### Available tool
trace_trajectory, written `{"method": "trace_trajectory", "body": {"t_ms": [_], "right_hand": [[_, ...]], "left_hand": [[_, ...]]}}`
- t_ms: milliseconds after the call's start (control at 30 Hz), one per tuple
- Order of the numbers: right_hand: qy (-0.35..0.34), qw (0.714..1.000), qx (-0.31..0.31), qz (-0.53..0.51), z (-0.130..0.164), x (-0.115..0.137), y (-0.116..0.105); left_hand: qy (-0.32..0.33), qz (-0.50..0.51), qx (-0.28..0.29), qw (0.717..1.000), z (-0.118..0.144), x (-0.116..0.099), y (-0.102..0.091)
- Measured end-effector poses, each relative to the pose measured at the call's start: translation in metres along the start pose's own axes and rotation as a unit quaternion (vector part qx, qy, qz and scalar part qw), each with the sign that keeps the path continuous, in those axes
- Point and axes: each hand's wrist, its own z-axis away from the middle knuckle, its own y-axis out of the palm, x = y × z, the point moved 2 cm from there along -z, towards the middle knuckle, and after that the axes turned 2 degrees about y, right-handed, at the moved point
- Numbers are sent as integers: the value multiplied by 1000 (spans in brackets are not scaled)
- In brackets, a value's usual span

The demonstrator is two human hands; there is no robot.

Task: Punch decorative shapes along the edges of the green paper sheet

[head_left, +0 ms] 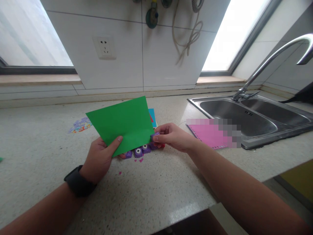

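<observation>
The left hand pinches the green paper while the right hand grips a purple punch on its edge; holding the paper flat likely gives a clean cut.

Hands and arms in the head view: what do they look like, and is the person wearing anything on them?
Both forearms are bare, with no sleeves in view. The left hand has a black watch with a wide dark band on its wrist. The right hand shows no watch, ring or glove.
</observation>
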Motion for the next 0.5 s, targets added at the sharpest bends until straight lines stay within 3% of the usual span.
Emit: {"method": "trace_trajectory", "body": {"t_ms": [500], "right_hand": [[2,1000,-9,-4,0,0,4]], "left_hand": [[7,-20,2,1000,0,-1,-1]]}}
